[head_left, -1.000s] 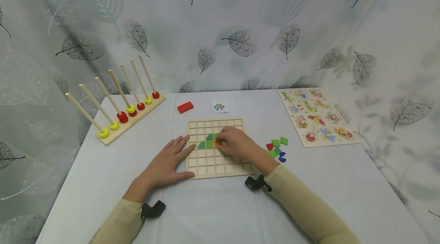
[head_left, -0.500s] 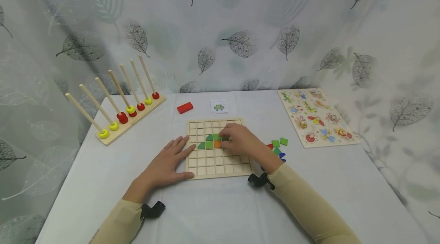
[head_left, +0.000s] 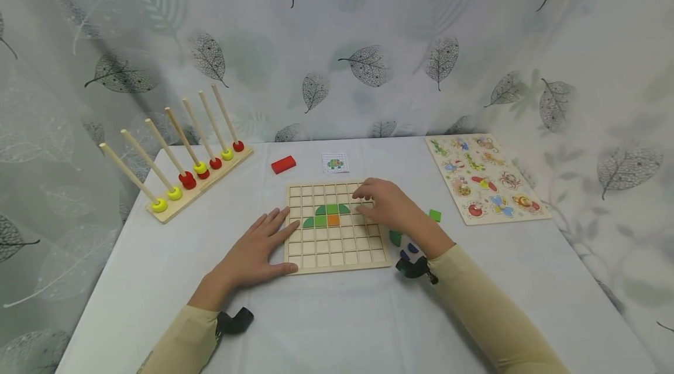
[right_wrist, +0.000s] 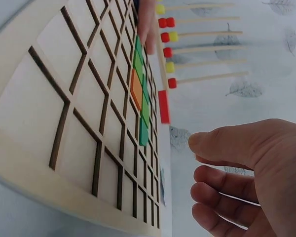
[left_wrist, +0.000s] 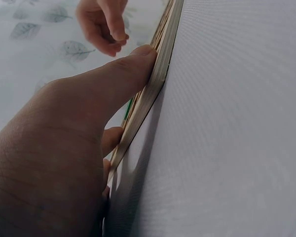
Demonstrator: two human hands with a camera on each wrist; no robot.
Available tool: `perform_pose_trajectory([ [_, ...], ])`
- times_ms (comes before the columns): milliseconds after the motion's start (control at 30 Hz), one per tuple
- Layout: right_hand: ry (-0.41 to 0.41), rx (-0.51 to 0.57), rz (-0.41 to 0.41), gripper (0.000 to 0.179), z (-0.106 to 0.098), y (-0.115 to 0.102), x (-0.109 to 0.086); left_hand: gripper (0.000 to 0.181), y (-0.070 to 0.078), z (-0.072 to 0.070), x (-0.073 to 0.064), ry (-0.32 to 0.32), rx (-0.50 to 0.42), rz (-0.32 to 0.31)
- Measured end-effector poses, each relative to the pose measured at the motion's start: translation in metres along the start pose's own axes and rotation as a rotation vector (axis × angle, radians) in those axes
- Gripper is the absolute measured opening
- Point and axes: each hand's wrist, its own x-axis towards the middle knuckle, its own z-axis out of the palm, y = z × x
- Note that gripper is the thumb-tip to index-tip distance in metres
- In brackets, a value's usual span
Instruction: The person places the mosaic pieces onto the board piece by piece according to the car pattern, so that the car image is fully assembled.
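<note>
A wooden grid board (head_left: 308, 248) lies on the white table. In its cells sit several flat pieces: green squares (head_left: 332, 209), dark green quarter-circle pieces (head_left: 344, 209) and an orange square (head_left: 333, 220). My left hand (head_left: 258, 248) rests along the board's left edge with fingers spread; in the left wrist view its thumb (left_wrist: 133, 64) touches the board's side. Above the board's right part hovers my right hand (head_left: 392, 207), fingers loosely bent. The right wrist view shows its thumb (right_wrist: 227, 143) apart from the fingers, with nothing held.
Loose pieces lie right of the board, including a green square (head_left: 434, 215) and a blue piece (head_left: 413, 248), partly hidden by my right arm. Behind stand a red block (head_left: 283, 164) and a pattern card (head_left: 335, 163). A peg rack (head_left: 205, 178) is left, an animal puzzle board (head_left: 481, 181) right.
My right hand has let go of the orange square, brushed over the dark green piece at the upper row's right end, and moved right and up. My left hand has stayed still.
</note>
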Motion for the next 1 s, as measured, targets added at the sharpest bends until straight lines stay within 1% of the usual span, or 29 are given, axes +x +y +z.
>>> perform_pose_trajectory([
  [200,0.015,0.025,0.013,0.028,-0.011,0.008,-0.007,0.099,-0.002,0.001,0.0,-0.002,0.007,-0.004],
  [400,0.037,-0.008,0.033,0.03,-0.022,0.016,-0.014,0.099,-0.003,0.002,0.0,0.0,0.007,-0.001],
  [600,0.05,-0.034,0.073,0.031,-0.028,0.025,-0.022,0.099,-0.002,0.002,0.0,0.002,0.008,0.004],
  [800,0.065,-0.029,0.091,0.029,-0.035,0.028,-0.031,0.098,-0.001,0.001,0.0,0.0,0.008,0.002],
  [1000,0.071,-0.03,0.103,0.028,-0.035,0.037,-0.04,0.099,0.0,0.0,0.0,-0.005,0.006,-0.009],
])
